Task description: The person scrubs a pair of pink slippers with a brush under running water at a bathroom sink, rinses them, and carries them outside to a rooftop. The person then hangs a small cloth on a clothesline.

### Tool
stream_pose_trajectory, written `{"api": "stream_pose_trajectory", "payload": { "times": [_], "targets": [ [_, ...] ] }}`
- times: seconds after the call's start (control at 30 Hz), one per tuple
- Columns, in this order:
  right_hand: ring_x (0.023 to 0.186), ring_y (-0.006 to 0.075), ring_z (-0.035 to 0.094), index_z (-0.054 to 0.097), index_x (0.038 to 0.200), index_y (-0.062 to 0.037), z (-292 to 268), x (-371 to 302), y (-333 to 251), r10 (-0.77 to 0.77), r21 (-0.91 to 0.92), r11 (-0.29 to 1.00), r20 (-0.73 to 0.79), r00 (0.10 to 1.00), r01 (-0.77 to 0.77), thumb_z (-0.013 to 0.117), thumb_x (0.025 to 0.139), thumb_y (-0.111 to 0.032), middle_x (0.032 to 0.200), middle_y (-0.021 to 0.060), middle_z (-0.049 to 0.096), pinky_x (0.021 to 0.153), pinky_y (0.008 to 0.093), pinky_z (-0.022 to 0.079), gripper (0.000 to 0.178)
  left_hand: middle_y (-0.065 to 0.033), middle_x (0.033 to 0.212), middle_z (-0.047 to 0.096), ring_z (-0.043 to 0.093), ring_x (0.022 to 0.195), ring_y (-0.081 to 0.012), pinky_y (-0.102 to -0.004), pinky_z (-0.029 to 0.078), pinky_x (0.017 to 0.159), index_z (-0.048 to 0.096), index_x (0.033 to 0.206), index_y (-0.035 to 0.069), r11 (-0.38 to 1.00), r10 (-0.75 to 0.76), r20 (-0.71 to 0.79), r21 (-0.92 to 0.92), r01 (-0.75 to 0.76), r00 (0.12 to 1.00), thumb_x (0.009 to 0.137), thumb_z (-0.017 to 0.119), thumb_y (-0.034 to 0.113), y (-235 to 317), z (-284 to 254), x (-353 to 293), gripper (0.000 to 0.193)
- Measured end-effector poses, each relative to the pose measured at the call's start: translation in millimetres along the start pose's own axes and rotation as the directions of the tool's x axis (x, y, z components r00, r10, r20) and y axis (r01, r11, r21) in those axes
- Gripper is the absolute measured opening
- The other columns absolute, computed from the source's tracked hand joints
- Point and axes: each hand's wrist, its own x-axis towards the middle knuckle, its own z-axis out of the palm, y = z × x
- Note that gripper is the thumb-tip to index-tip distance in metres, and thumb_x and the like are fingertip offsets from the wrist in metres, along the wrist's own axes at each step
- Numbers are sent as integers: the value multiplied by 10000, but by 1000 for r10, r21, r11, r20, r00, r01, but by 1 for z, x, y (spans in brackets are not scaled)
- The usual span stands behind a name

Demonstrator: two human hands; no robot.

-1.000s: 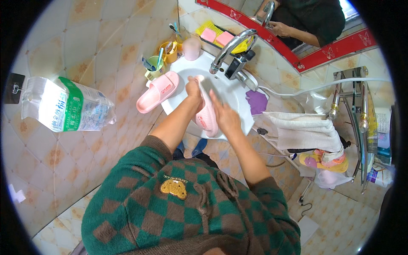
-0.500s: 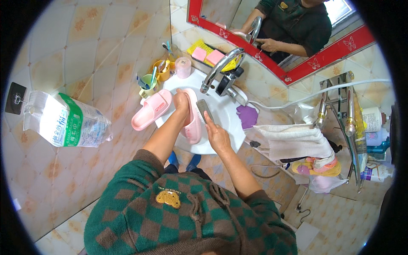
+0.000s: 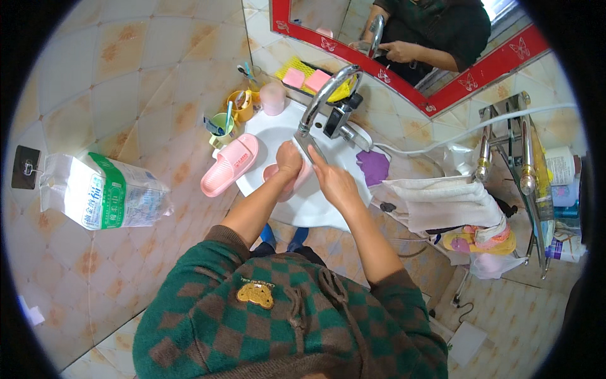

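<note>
In the white sink (image 3: 325, 211), my left hand (image 3: 290, 162) is closed on a pink slipper (image 3: 302, 181), much of it hidden by the hand and wrist. My right hand (image 3: 338, 185) grips a grey scrubbing brush (image 3: 316, 152) by its handle. The brush is beside the slipper, under the spout of the chrome faucet (image 3: 331, 86); whether its bristles touch the slipper I cannot tell. Another pink slipper (image 3: 228, 165) lies tilted across the sink's left rim, touched by neither hand.
Behind the slippers stand a green cup (image 3: 221, 129), a yellow cup (image 3: 242, 112) and a pink jar (image 3: 273, 99). Pink sponges (image 3: 305, 79) sit by the wall. A purple cloth (image 3: 372, 167) lies on the right rim. Towels (image 3: 435, 205) hang farther right below a red-framed mirror (image 3: 404, 87).
The held slipper has turned and shifted right, toward the faucet, with my left hand. My right hand and the brush have moved slightly right and farther away. The other slipper stays on the rim.
</note>
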Motion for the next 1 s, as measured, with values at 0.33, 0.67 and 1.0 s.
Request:
{"api": "stream_pose_trajectory", "payload": {
  "times": [0.33,0.67,1.0],
  "targets": [
    [721,432,634,390,1441,-325,-8,0,-8,81,29,996,52,995,-83,493,974,-268,787,249,648,623,518,499,482,-305,835,650,625,856,-475,-528,441,838,692,820,-40,978,-203,-12,39,204,979,971,297,363,19,-6,4,584],
    [680,430,633,380,1444,-335,5,5,-3,165,13,986,143,976,-169,497,972,-275,735,233,641,625,521,502,491,-304,882,661,633,918,-457,-503,440,862,713,876,-27,911,-384,-8,-166,378,923,960,307,402,2,-7,18,597],
    [654,417,626,365,1448,-379,-4,6,-15,56,-11,998,85,995,-55,509,972,-293,687,212,607,589,495,504,505,-286,892,661,627,942,-453,-521,437,868,696,955,22,976,-194,40,109,188,980,951,346,389,13,-12,14,507]
  ]
}}
